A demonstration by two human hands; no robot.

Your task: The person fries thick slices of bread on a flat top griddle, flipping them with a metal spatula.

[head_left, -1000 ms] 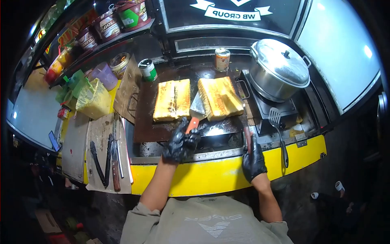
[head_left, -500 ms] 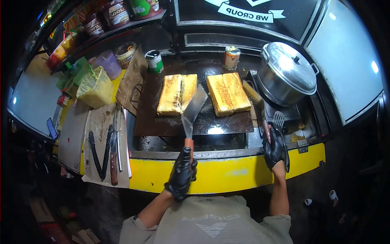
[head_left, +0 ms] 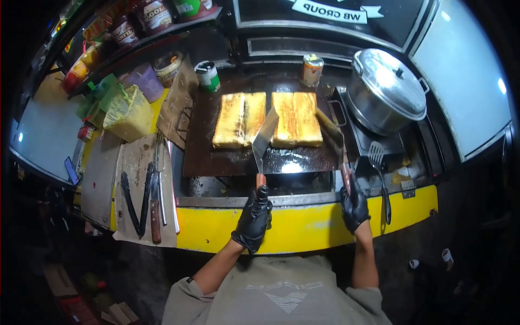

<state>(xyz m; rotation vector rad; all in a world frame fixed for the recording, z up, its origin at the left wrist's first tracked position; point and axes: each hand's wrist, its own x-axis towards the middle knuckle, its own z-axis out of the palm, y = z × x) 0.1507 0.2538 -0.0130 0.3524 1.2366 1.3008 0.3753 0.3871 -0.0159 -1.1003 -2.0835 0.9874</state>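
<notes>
Two slabs of browned toast lie on a dark griddle (head_left: 208, 165): the left toast (head_left: 230, 122) has a dark filling along its seam, and close beside it is the right toast (head_left: 295, 122). My left hand (head_left: 253, 221), in a black glove, is closed around the orange handle of a metal spatula (head_left: 264, 142). That blade is tilted at the near inner corner between the slabs. My right hand (head_left: 355, 208), also gloved, grips the reddish handle of a second spatula (head_left: 337, 138), whose blade leans along the right toast's right side.
A lidded aluminium pot (head_left: 382, 100) stands at right, with a slotted turner (head_left: 377, 157) nearer me. Two cans, a green-white one (head_left: 207, 77) and an orange one (head_left: 312, 70), stand behind the griddle. Black tongs (head_left: 142, 200) and a tub (head_left: 130, 116) are at left.
The right toast has shifted left, closer to the left toast, and sits straighter. My right hand and its spatula moved left and slightly away from me; my left hand moved slightly right.
</notes>
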